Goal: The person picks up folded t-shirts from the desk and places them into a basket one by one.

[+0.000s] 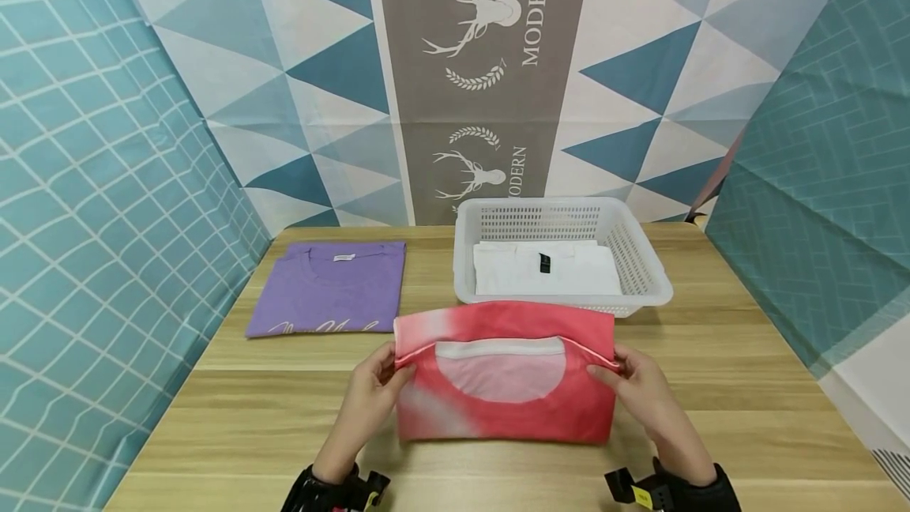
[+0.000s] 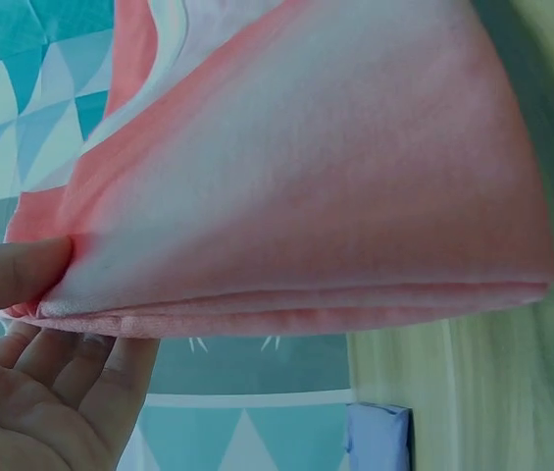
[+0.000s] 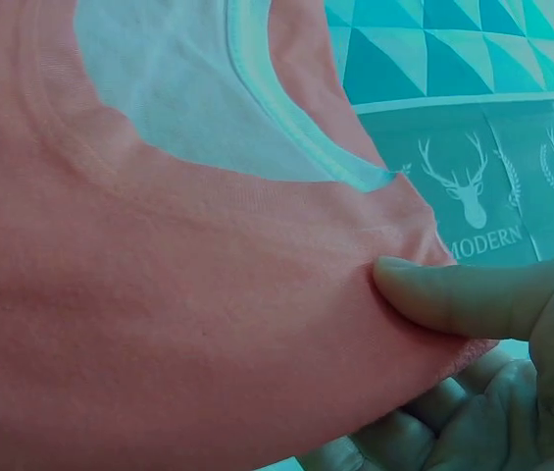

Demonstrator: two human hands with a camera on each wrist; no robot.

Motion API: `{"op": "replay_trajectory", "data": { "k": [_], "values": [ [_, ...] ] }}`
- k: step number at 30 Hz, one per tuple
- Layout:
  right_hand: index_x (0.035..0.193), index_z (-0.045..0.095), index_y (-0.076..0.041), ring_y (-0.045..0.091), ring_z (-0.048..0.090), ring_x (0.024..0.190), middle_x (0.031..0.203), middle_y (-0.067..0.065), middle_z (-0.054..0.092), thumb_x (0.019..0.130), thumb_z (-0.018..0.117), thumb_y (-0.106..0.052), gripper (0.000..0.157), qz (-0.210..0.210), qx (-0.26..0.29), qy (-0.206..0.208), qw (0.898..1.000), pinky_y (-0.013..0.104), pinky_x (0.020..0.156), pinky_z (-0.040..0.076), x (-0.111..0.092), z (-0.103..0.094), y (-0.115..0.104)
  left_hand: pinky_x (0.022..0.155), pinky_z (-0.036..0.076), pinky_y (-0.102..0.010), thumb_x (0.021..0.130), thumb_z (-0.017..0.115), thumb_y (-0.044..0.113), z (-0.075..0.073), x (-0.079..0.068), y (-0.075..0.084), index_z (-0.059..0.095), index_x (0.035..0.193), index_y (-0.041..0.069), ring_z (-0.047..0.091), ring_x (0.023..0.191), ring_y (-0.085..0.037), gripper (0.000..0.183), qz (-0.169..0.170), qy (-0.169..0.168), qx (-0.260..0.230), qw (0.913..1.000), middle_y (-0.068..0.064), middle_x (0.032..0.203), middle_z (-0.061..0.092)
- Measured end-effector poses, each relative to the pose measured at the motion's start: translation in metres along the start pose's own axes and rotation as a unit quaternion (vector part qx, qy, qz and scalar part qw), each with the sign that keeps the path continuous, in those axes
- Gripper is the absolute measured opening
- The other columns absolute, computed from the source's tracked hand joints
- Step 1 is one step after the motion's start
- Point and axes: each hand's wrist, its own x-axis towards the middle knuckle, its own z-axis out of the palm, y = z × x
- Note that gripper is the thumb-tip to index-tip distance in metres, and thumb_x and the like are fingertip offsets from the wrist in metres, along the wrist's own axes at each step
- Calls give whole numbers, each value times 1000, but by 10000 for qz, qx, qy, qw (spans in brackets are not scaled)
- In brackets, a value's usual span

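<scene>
A folded red and pink T-shirt (image 1: 498,421), its round neckline facing up, is held over the front of the table between both hands. My left hand (image 1: 377,384) pinches its left edge near the shoulder, thumb on top and fingers beneath, as the left wrist view also shows. On the opposite side my right hand (image 1: 640,385) grips the matching edge the same way. In the right wrist view the thumb presses the red fabric (image 3: 208,294) beside the collar. The shirt's far edge overlaps the front of the white basket in the head view.
A white plastic basket (image 1: 647,279) stands at the back of the wooden table (image 1: 718,385), with a folded white shirt (image 1: 547,279) inside. To the left lies a folded purple T-shirt (image 1: 334,291). Patterned cloth walls border the table's back and sides.
</scene>
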Motion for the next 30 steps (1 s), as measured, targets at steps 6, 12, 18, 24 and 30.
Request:
{"op": "replay_trajectory", "data": {
  "k": [6,12,18,24,30],
  "values": [
    [113,59,9,0,51,67,73,-16,58,88,66,-5,30,-175,109,219,9995,19,63,44,-2,-5,-5,67,53,-17,84,62,-11,1,4,2,64,102,-7,59,77,7,19,140,177,173,9996,-23,93,72],
    [116,59,7,-1,51,68,72,-21,57,88,65,-6,31,-287,50,407,9987,19,62,44,-3,-12,-10,70,54,-17,84,61,-12,1,10,8,62,102,-9,60,81,6,18,326,160,87,9993,-26,95,71],
    [121,58,6,-4,54,73,78,-28,56,89,65,-5,35,-674,159,629,9956,16,66,49,-3,-14,-11,72,54,-15,84,61,-13,0,15,14,62,103,-10,61,81,8,19,531,299,126,9981,-27,95,71],
    [126,56,4,-5,55,77,82,-33,54,91,63,-7,37,-777,88,769,9940,15,67,51,-3,-19,-17,74,54,-14,83,62,-12,2,20,20,63,104,-10,62,84,9,21,612,335,84,9975,-26,97,71],
    [127,56,1,-7,54,79,83,-34,52,92,63,-11,38,-757,-51,878,9932,13,70,51,0,-26,-22,74,55,-15,83,63,-12,4,29,25,64,101,-9,62,83,7,19,781,327,81,9964,-25,95,72]
  ]
}}
